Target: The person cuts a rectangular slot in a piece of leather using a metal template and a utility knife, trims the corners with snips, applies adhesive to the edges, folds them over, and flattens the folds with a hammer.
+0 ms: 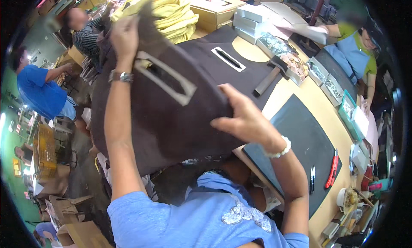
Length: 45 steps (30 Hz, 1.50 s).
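Dark brown fabric panel (163, 127), held up between the hands: presumably light, soft and floppy, best gripped by its outer edges, clear of the pale-framed slot (168, 79). Left hand (125, 35) clenched on its top edge; right hand (247, 115) spread at its right edge, contact uncertain. Beyond: cardboard box (210, 19), contents hidden; open white box (296, 80) of pinkish pieces (296, 64).

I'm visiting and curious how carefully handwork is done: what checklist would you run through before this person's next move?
1. Left hand gripping the raised, slotted dark brown fabric piece: ok.
2. Right hand closed on it: not ok; thumb and forefinger are spread apart.
3. That piece lying flat: not ok; it is lifted and curved.
4. Second slotted dark brown fabric piece free of tools: not ok; a straight-handled hammer rests at least partly on it.
5. Slim red cutter set down: ok, on the flat black mat.
6. Cutter's blade retracted: cannot tell.
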Motion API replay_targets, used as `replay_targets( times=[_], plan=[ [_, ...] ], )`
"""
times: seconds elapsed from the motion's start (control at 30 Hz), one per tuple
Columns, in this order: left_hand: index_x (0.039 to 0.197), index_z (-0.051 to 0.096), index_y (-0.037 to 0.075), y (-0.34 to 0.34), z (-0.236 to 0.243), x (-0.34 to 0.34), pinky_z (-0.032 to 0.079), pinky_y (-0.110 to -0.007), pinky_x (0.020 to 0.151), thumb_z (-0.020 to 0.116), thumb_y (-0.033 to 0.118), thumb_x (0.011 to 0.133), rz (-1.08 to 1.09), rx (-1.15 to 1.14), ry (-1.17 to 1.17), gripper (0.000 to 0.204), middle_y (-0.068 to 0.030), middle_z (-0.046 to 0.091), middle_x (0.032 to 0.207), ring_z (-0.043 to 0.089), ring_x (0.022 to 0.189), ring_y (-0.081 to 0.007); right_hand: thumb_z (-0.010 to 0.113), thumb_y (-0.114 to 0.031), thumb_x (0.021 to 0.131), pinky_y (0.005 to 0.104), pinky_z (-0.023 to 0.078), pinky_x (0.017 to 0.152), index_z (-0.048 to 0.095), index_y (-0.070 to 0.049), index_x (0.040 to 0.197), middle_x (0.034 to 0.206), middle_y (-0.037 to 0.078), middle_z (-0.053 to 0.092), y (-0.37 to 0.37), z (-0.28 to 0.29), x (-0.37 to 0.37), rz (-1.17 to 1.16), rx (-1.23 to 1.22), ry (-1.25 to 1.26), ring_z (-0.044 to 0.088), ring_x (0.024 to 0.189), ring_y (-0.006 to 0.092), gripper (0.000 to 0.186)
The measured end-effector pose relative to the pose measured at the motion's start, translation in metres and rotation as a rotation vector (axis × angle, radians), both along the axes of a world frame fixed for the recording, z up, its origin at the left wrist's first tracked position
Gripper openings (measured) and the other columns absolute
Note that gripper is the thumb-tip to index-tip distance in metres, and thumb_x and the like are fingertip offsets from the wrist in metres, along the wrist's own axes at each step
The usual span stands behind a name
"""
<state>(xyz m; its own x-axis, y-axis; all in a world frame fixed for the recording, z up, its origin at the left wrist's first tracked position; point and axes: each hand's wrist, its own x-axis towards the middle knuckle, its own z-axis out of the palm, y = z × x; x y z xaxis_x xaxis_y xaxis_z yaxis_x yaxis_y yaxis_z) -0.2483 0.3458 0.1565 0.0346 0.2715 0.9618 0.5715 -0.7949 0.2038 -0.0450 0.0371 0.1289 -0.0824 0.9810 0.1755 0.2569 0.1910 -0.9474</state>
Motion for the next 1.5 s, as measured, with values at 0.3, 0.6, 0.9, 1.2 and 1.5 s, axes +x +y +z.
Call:
replay_targets(
  times=[0.3, 0.6, 0.9, 1.2, 1.5],
  plan=[
    [0.087, 0.070, 0.008, 0.064, -0.094, 0.180, 0.046, -0.038, 0.080, 0.063, 0.015, 0.080, -0.180, -0.390, 0.154, 0.012, -0.0127, 0.062, 0.095, 0.058, 0.092, -0.0296, 0.065, 0.002, 0.066, 0.0309, 0.046, 0.083, 0.038, -0.004, 0.133, 0.113, 0.019, 0.053, 0.032, -0.070, 0.144, -0.613, -0.169, -0.185, 0.056, 0.098, 0.0251, 0.073],
    [0.088, 0.070, 0.011, 0.113, -0.138, 0.246, 0.044, -0.038, 0.083, 0.061, 0.014, 0.080, -0.122, -0.416, 0.214, 0.012, -0.0088, 0.061, 0.094, 0.055, 0.095, -0.0267, 0.068, 0.001, 0.063, 0.0339, 0.044, 0.089, 0.037, -0.005, 0.133, 0.120, 0.026, 0.051, 0.068, -0.122, 0.187, -0.780, -0.227, -0.121, 0.055, 0.107, 0.0316, 0.076],
    [0.113, 0.062, 0.013, 0.119, -0.147, 0.259, 0.029, -0.050, 0.101, 0.053, 0.034, 0.089, 0.019, -0.349, 0.413, 0.034, -0.0146, 0.052, 0.125, 0.040, 0.123, -0.0359, 0.065, -0.001, 0.063, 0.0359, 0.041, 0.094, 0.039, -0.001, 0.130, 0.118, 0.028, 0.053, 0.085, -0.122, 0.175, -0.798, -0.263, -0.189, 0.053, 0.111, 0.0368, 0.072],
    [0.133, 0.040, 0.006, 0.039, -0.211, 0.140, 0.028, -0.062, 0.097, 0.040, 0.046, 0.092, 0.361, -0.639, 0.600, 0.057, -0.0177, 0.037, 0.139, 0.030, 0.130, -0.0353, 0.062, 0.002, 0.064, 0.0376, 0.036, 0.101, 0.041, 0.001, 0.128, 0.127, 0.026, 0.047, 0.082, -0.122, 0.168, -0.809, -0.197, -0.253, 0.045, 0.119, 0.0377, 0.067],
    [0.103, 0.066, 0.010, 0.048, -0.187, 0.165, 0.050, -0.042, 0.073, 0.053, 0.020, 0.088, 0.183, -0.576, 0.532, 0.022, -0.0169, 0.065, 0.093, 0.063, 0.083, -0.0364, 0.057, 0.004, 0.066, 0.0363, 0.036, 0.102, 0.042, 0.001, 0.127, 0.126, 0.024, 0.049, 0.088, -0.123, 0.169, -0.842, -0.065, -0.285, 0.047, 0.118, 0.0364, 0.063]
  ],
)
